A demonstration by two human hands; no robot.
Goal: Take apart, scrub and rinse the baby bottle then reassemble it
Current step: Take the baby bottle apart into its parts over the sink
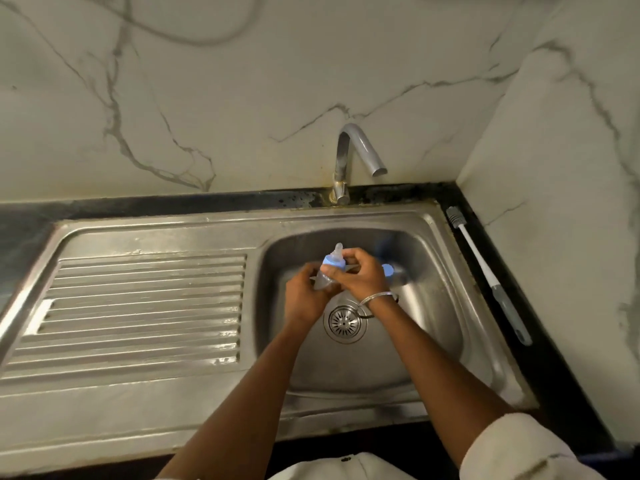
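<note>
While the sink (156,233) lies beneath both grips, the bottle brush (485,271) rests on the desk (554,368) well right of them. The left grip (306,296) curls round the baby bottle (323,282) from below, and the right grip (363,275) pinches at its blue collar (330,260), teat (338,249) just above.

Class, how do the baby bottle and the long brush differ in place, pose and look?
The baby bottle is gripped by the left hand and right hand over the sink; the brush lies untouched on the dark counter. The bottle is short, clear, blue-collared; the brush long, white and grey.
</note>
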